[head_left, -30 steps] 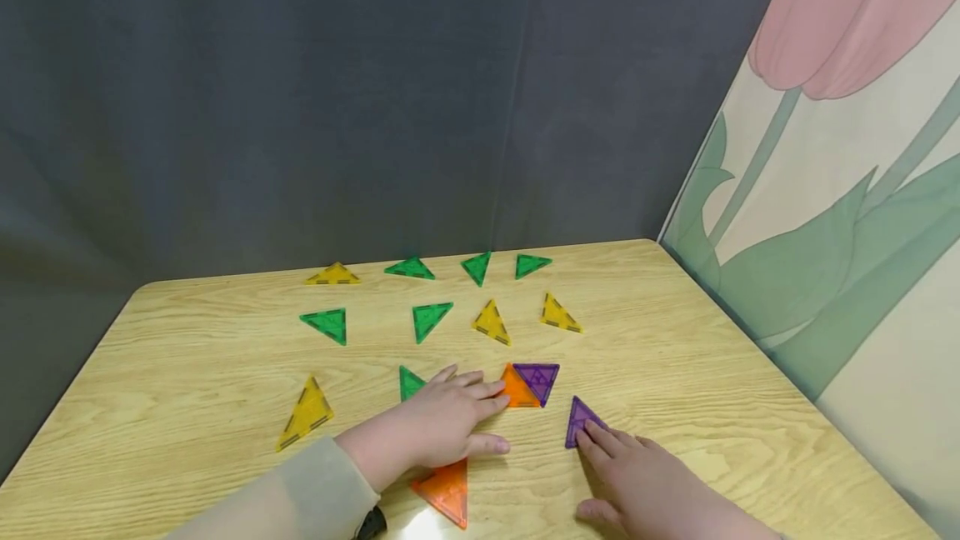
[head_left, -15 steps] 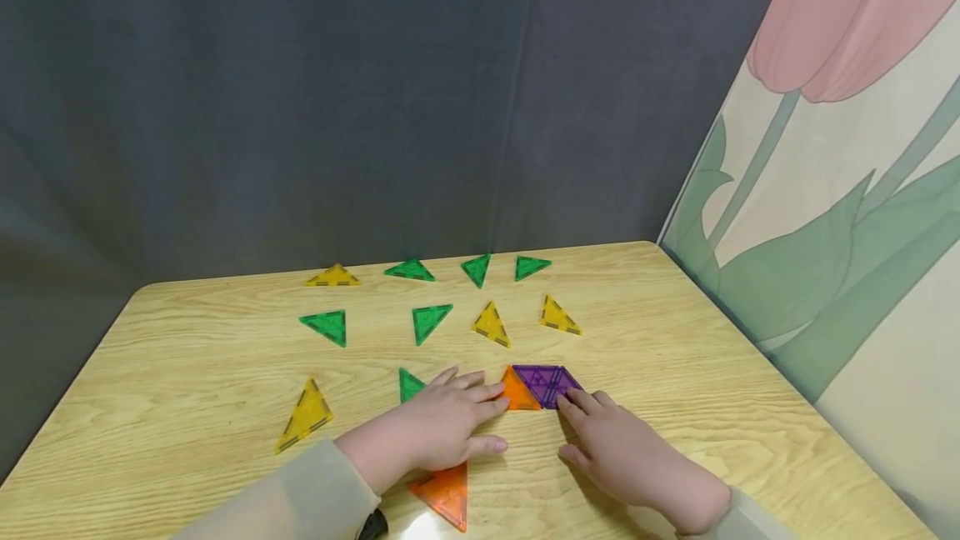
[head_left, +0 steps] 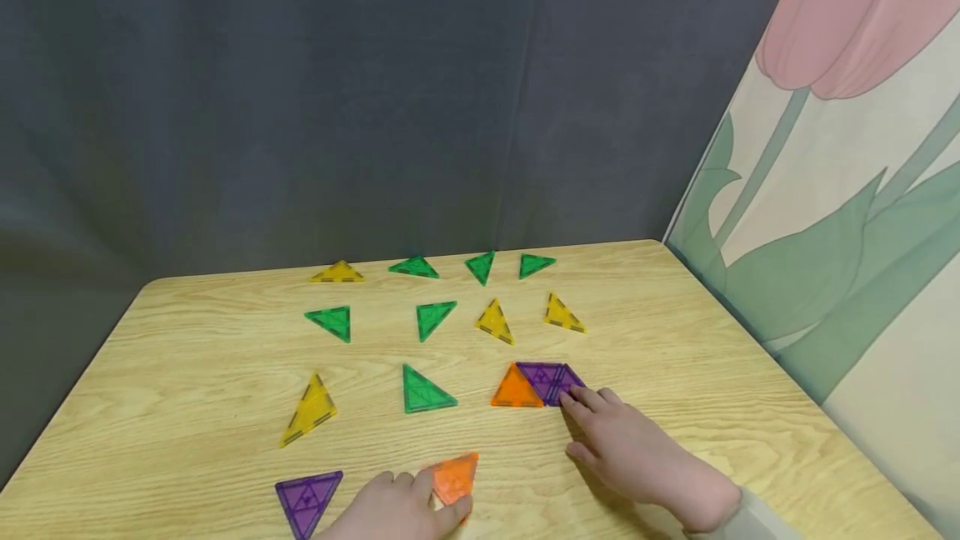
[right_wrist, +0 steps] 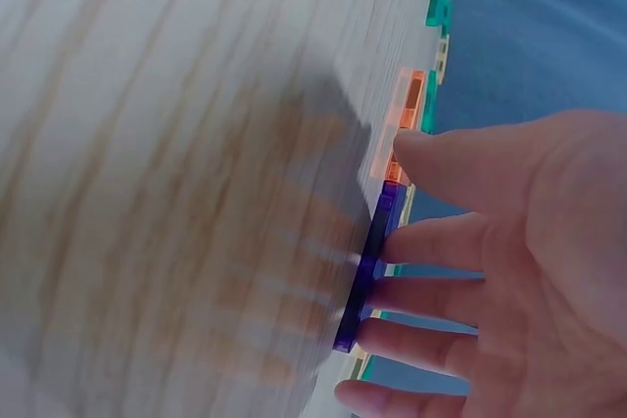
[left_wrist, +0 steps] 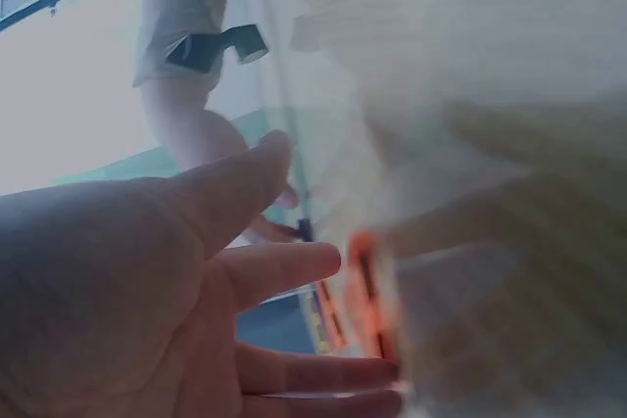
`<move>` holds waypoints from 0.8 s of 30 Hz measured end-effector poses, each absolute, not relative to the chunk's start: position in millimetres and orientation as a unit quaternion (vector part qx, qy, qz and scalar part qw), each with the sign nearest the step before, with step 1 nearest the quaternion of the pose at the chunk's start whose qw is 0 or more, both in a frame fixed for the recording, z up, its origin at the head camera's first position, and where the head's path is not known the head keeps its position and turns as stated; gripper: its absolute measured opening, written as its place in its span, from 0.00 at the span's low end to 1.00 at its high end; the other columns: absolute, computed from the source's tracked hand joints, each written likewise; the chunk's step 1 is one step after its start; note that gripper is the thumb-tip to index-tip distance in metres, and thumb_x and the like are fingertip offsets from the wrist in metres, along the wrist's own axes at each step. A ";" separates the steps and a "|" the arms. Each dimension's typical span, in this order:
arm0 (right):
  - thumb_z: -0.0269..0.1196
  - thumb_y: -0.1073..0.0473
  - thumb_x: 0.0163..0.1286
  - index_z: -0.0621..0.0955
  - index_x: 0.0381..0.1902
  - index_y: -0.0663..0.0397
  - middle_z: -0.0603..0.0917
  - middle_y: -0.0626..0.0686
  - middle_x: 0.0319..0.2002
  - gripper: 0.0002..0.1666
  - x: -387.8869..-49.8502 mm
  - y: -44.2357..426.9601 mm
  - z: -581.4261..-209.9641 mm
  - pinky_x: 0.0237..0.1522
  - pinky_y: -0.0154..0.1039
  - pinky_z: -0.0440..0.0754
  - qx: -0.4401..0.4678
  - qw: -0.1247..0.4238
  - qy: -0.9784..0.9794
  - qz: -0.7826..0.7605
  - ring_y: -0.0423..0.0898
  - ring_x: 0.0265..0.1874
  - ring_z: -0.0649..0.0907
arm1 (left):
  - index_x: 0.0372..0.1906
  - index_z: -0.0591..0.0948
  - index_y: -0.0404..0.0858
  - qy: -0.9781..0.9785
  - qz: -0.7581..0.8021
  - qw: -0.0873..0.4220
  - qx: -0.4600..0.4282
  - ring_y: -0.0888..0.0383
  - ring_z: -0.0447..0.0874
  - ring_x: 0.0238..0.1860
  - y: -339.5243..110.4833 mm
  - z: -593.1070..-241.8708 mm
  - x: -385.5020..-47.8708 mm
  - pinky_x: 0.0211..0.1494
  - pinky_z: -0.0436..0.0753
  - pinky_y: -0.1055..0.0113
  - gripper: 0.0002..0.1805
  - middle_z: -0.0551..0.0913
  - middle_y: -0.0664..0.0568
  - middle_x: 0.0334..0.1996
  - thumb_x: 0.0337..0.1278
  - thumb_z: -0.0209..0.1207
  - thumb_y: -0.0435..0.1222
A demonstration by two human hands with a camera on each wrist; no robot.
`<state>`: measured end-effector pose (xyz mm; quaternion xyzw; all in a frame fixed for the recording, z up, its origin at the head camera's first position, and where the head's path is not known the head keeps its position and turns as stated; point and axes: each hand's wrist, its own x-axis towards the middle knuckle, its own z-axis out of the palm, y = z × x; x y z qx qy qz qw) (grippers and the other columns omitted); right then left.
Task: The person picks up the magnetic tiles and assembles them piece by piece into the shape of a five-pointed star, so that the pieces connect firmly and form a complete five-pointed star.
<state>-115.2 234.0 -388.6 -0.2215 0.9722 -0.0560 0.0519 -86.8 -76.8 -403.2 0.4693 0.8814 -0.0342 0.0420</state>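
Note:
In the head view, an orange triangular magnetic tile [head_left: 515,390] lies flat, edge to edge with two purple triangular magnetic tiles [head_left: 542,376] in a short row. My right hand [head_left: 637,448] rests its fingertips on the right-hand purple tile, fingers extended; the right wrist view shows them along that tile's edge [right_wrist: 364,276]. Nearer the front edge, my left hand [head_left: 397,507] reaches a second orange triangular tile [head_left: 457,473], with index finger and thumb at its left and lower sides. The left wrist view is blurred, but the fingers look straight and the thumb stands apart.
A purple triangle [head_left: 308,500] lies left of my left hand. A green triangle [head_left: 423,392] and a yellow triangle [head_left: 311,411] lie left of the row. Several more green and yellow triangles lie farther back, before a dark curtain [head_left: 337,107]. A tulip-patterned wall borders the right.
My right hand slid the purple tile up against the other purple one. My left hand left the row's orange tile and drew back to the nearer orange tile, uncovering the green triangle.

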 end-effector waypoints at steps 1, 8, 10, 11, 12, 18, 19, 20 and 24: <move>0.63 0.49 0.71 0.72 0.68 0.63 0.72 0.66 0.65 0.35 -115.5 234.0 -388.9 0.57 0.62 0.74 -0.222 0.051 0.972 -0.056 0.62 0.60 0.73 | 0.63 0.78 0.61 0.878 -0.036 0.034 0.476 0.63 0.72 0.26 -76.9 -407.2 -86.3 0.24 0.71 0.70 0.30 0.81 0.54 0.39 0.64 0.46 0.68; 0.64 0.50 0.71 0.71 0.68 0.63 0.71 0.66 0.65 0.35 -116.5 232.6 -390.2 0.57 0.62 0.74 -0.227 0.050 0.971 -0.056 0.62 0.60 0.73 | 0.67 0.77 0.52 0.861 -0.034 -0.039 0.507 0.61 0.75 0.41 -57.7 -414.9 -89.1 0.31 0.67 0.73 0.36 0.80 0.50 0.50 0.66 0.41 0.68; 0.64 0.50 0.71 0.72 0.68 0.63 0.71 0.65 0.65 0.35 -116.8 232.0 -390.0 0.57 0.62 0.74 -0.226 0.051 0.971 -0.057 0.62 0.60 0.73 | 0.66 0.77 0.48 0.861 -0.039 -0.047 0.506 0.62 0.71 0.40 -47.9 -413.3 -90.7 0.31 0.62 0.74 0.40 0.79 0.52 0.47 0.64 0.41 0.69; 0.64 0.50 0.71 0.72 0.68 0.63 0.72 0.65 0.65 0.34 -117.0 231.6 -389.8 0.57 0.62 0.74 -0.226 0.051 0.971 -0.058 0.62 0.60 0.73 | 0.66 0.78 0.46 0.861 -0.046 -0.051 0.504 0.62 0.70 0.39 -43.0 -412.6 -91.5 0.31 0.61 0.74 0.41 0.78 0.53 0.46 0.63 0.41 0.70; 0.64 0.51 0.71 0.72 0.68 0.63 0.72 0.65 0.65 0.34 -117.2 231.2 -389.7 0.57 0.62 0.74 -0.226 0.051 0.971 -0.059 0.62 0.60 0.73 | 0.65 0.78 0.44 0.862 -0.053 -0.055 0.502 0.63 0.68 0.39 -38.0 -412.0 -92.4 0.31 0.60 0.74 0.42 0.77 0.53 0.45 0.63 0.41 0.71; 0.63 0.53 0.71 0.74 0.66 0.64 0.73 0.65 0.64 0.31 -116.6 228.2 -389.3 0.58 0.60 0.74 -0.233 0.041 0.970 -0.060 0.61 0.59 0.74 | 0.62 0.79 0.38 0.876 -0.072 -0.031 0.476 0.62 0.68 0.41 -12.5 -404.7 -97.1 0.35 0.66 0.72 0.45 0.75 0.54 0.45 0.61 0.42 0.71; 0.63 0.54 0.71 0.74 0.66 0.64 0.74 0.66 0.63 0.31 -116.1 227.7 -389.0 0.58 0.59 0.75 -0.233 0.039 0.970 -0.059 0.62 0.59 0.74 | 0.61 0.80 0.38 0.880 -0.069 -0.018 0.470 0.62 0.67 0.41 -9.2 -403.2 -98.3 0.36 0.66 0.71 0.45 0.75 0.55 0.44 0.61 0.43 0.71; 0.64 0.54 0.70 0.74 0.66 0.65 0.74 0.66 0.63 0.31 -115.6 227.1 -388.8 0.57 0.59 0.75 -0.234 0.039 0.970 -0.060 0.62 0.58 0.75 | 0.59 0.81 0.37 0.884 -0.062 -0.005 0.463 0.61 0.67 0.40 -6.1 -402.0 -99.5 0.37 0.67 0.71 0.45 0.74 0.55 0.43 0.61 0.43 0.71; 0.64 0.54 0.70 0.75 0.65 0.65 0.75 0.67 0.61 0.31 -113.8 224.1 -387.8 0.56 0.58 0.76 -0.233 0.037 0.970 -0.056 0.61 0.57 0.75 | 0.54 0.82 0.37 0.901 -0.045 0.037 0.431 0.60 0.65 0.40 1.7 -399.0 -102.6 0.41 0.70 0.69 0.45 0.71 0.55 0.41 0.57 0.46 0.72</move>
